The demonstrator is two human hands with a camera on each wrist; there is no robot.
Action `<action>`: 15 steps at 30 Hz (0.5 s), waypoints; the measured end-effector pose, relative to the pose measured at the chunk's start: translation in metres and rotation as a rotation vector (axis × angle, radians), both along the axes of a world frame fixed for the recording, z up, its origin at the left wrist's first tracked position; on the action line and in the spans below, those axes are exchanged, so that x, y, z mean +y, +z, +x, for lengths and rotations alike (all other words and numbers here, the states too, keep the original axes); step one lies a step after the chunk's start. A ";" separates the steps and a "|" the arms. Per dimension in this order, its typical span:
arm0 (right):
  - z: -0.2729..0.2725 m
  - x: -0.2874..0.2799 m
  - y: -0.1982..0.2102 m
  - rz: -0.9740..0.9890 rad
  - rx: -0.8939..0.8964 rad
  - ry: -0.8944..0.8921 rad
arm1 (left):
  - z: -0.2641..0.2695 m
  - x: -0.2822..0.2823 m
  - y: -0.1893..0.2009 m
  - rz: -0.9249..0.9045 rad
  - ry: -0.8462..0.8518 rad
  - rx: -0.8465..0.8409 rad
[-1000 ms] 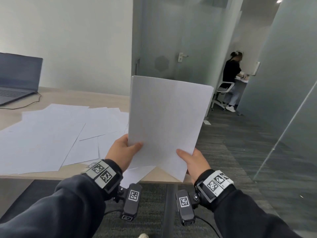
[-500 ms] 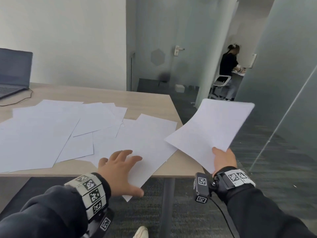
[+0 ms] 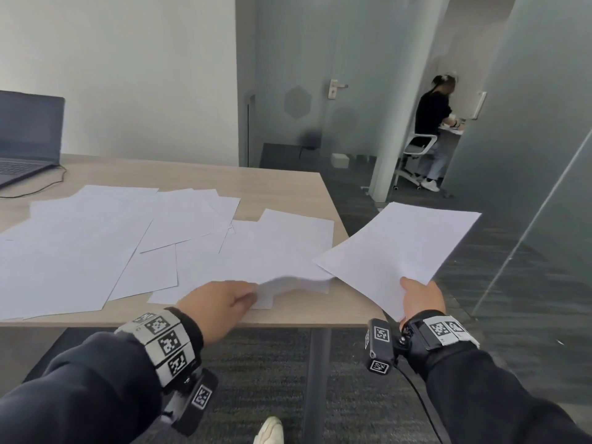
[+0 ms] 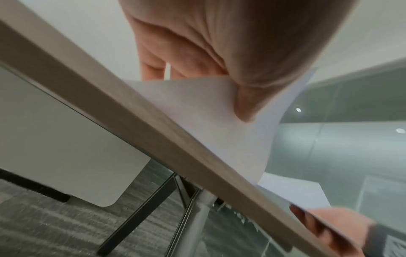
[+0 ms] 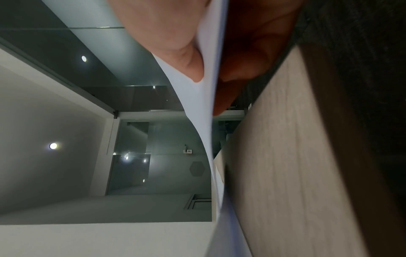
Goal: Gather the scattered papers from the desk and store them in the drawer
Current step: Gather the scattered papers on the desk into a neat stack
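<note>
Several white papers [image 3: 96, 238] lie scattered and overlapping on the wooden desk [image 3: 282, 184]. My right hand [image 3: 419, 299] holds a thin stack of sheets [image 3: 400, 248] by its near corner, out past the desk's right edge. In the right wrist view the thumb [image 5: 175, 43] pinches the stack [image 5: 206, 111] against the fingers. My left hand [image 3: 221, 302] pinches the near edge of a sheet [image 3: 288, 283] at the desk's front edge and lifts it; that edge is blurred. The left wrist view shows the thumb [image 4: 246, 104] under the curled sheet [image 4: 219, 125]. No drawer is in view.
An open laptop [image 3: 28, 136] with a cable sits at the desk's far left. A person [image 3: 432, 123] sits on a chair beyond glass partitions at the right. Grey carpet lies under and right of the desk. A metal desk leg [image 3: 315, 379] stands below the front edge.
A second ago both hands held the stack upright. The right hand then swung it down to the right alone. The left hand went from lying flat on a desk sheet to pinching its edge.
</note>
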State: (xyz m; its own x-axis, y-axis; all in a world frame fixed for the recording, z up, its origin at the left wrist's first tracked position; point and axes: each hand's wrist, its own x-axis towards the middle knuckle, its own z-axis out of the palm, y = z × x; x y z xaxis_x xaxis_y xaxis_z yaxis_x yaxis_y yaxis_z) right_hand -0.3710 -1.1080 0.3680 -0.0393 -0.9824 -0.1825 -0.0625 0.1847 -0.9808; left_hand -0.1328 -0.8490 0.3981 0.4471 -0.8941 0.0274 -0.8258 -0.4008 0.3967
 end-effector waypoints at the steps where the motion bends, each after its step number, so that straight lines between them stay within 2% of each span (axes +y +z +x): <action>1: -0.001 -0.001 0.000 0.008 -0.009 0.002 | 0.000 -0.004 0.002 -0.071 0.049 0.054; 5: -0.006 -0.005 -0.001 -0.003 0.001 -0.008 | 0.001 -0.019 0.005 -0.360 0.239 0.210; 9: -0.012 -0.004 0.000 -0.031 0.022 -0.003 | -0.001 -0.030 0.010 -0.484 0.313 0.238; 12: -0.013 -0.003 -0.002 -0.037 0.051 0.015 | -0.002 -0.040 0.010 -0.454 0.259 0.187; 15: -0.011 -0.003 -0.005 -0.022 0.049 0.035 | 0.004 -0.056 -0.001 -0.224 0.121 0.049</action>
State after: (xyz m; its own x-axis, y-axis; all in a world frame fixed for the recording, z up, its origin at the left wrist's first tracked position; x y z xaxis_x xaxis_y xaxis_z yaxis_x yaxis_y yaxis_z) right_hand -0.3823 -1.1113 0.3625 -0.0132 -0.9871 -0.1598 -0.1165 0.1602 -0.9802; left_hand -0.1285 -0.9052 0.3973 0.5565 -0.8078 0.1945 -0.7547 -0.3935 0.5250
